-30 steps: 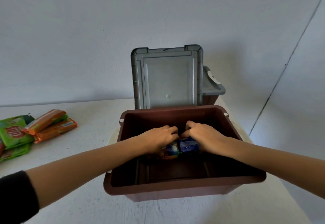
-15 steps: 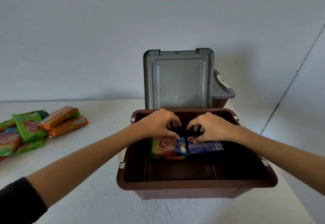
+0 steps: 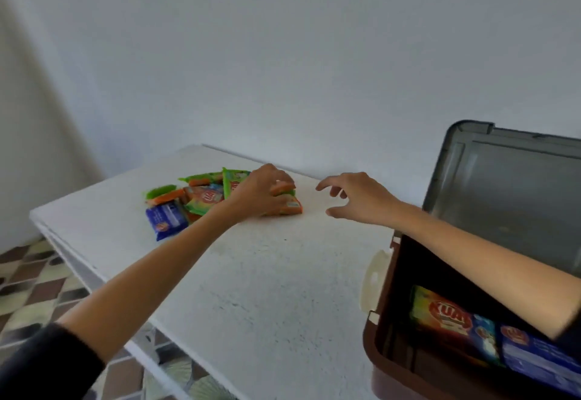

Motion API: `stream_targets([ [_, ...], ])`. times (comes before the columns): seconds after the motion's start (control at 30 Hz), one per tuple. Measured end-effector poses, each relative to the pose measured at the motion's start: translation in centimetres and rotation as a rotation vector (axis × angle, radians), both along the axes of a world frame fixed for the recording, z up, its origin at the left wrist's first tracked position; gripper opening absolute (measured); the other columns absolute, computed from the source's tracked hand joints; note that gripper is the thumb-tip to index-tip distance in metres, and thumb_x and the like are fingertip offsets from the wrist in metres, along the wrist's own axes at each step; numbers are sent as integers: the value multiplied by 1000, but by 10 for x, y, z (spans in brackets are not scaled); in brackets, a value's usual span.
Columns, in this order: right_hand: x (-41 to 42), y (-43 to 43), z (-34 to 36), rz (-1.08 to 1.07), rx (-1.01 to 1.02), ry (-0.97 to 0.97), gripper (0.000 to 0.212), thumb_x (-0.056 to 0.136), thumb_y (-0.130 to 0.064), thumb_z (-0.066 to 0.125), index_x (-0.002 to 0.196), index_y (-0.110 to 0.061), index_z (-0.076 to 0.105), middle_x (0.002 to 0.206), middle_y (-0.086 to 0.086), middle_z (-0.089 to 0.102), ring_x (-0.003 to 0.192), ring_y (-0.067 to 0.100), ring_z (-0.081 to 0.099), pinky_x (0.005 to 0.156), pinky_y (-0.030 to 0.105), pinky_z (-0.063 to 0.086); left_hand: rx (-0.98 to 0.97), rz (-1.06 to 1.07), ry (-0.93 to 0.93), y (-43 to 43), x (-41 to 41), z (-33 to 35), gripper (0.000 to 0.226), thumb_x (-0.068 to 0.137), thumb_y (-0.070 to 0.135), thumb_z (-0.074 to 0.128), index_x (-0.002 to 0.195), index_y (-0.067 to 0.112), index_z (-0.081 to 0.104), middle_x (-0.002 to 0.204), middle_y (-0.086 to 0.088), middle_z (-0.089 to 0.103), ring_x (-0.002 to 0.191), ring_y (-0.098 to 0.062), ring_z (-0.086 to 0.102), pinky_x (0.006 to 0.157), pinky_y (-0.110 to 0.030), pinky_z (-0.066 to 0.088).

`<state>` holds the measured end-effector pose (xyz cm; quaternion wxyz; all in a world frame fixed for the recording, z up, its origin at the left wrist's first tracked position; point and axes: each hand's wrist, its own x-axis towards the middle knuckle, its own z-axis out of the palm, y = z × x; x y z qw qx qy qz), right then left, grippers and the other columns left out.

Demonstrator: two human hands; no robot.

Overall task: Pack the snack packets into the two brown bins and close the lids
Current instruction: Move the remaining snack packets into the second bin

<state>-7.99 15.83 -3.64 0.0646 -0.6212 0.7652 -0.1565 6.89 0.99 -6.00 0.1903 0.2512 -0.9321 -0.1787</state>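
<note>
A pile of snack packets [image 3: 201,200] in green, orange and blue lies at the far left of the white table. My left hand [image 3: 259,192] is on the pile's right end, fingers curled over an orange packet [image 3: 287,203]. My right hand [image 3: 358,197] hovers just right of the pile, fingers spread and holding nothing. The brown bin [image 3: 382,302] sits at the lower right with its grey lid [image 3: 503,192] standing open. Inside lie a yellow-orange packet [image 3: 446,318] and a blue packet [image 3: 534,355]. The second bin is out of view.
The white table [image 3: 251,274] ends at a left edge with patterned floor tiles [image 3: 28,274] below. A cream latch [image 3: 374,277] hangs on the bin's left side. A plain wall stands behind the table.
Both hands left the bin and reached left to the packet pile. The view swung left, so the bin now sits at the lower right. Two packets stay in the bin.
</note>
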Motion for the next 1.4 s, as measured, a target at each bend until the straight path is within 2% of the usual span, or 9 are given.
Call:
stream_targets([
  [0.27,64,-142,-30,292,75,-29,59,80,-23,68,135,-21,46,130,10,50,120,26,47,92,30,39,239,662,-144,-96,107,-53,65,82,36,65,135,11,37,139,-18,32,132,-37,27,110,-43,26],
  [0.5,120,-238,-87,371,129,82,77,83,-27,66,146,-25,23,147,12,24,134,32,26,105,40,34,459,964,-74,-132,125,-105,95,74,53,67,141,6,19,138,-20,29,129,-35,27,107,-41,25],
  [0.63,123,-260,-110,388,154,205,68,84,-35,64,142,-24,31,152,8,21,138,35,19,107,43,33,413,994,-40,-141,106,-113,109,73,58,65,146,5,4,142,-20,26,132,-35,26,108,-44,23],
  [0.73,123,-257,-112,419,-10,130,44,83,-46,61,110,-12,56,126,7,50,123,30,38,90,34,39,361,1019,-123,-147,103,-112,100,79,54,60,147,6,5,141,-22,29,130,-36,30,106,-43,26],
  [0.87,131,-242,-112,413,-170,37,31,85,-38,61,79,-8,56,95,11,60,102,25,50,75,30,40,438,825,-322,-152,125,-98,94,78,29,69,147,16,6,140,-21,29,128,-38,32,102,-42,35],
  [0.93,134,-241,-113,333,-222,2,25,84,-30,64,94,-8,56,103,11,57,103,25,51,75,29,43,490,775,-353,-152,136,-92,94,76,22,72,146,20,9,140,-19,30,127,-36,36,98,-42,42],
  [1.03,136,-245,-112,206,-41,75,74,80,-42,68,139,-15,32,136,20,31,124,33,36,90,35,43,546,770,-231,-145,142,-91,85,78,24,70,143,23,16,139,-19,34,124,-36,41,98,-45,44],
  [1.13,144,-250,-115,103,115,97,84,85,-32,65,148,-25,11,152,26,-2,139,44,11,102,42,38,460,788,-190,-134,141,-92,82,79,23,69,144,23,19,136,-19,36,122,-36,44,94,-43,44],
  [1.4,144,-236,-133,259,-2,88,84,83,-3,64,149,-12,12,154,13,15,143,35,9,111,46,30,325,813,-271,-116,144,-97,80,82,29,66,145,23,18,136,-18,35,121,-34,45,89,-41,48],
])
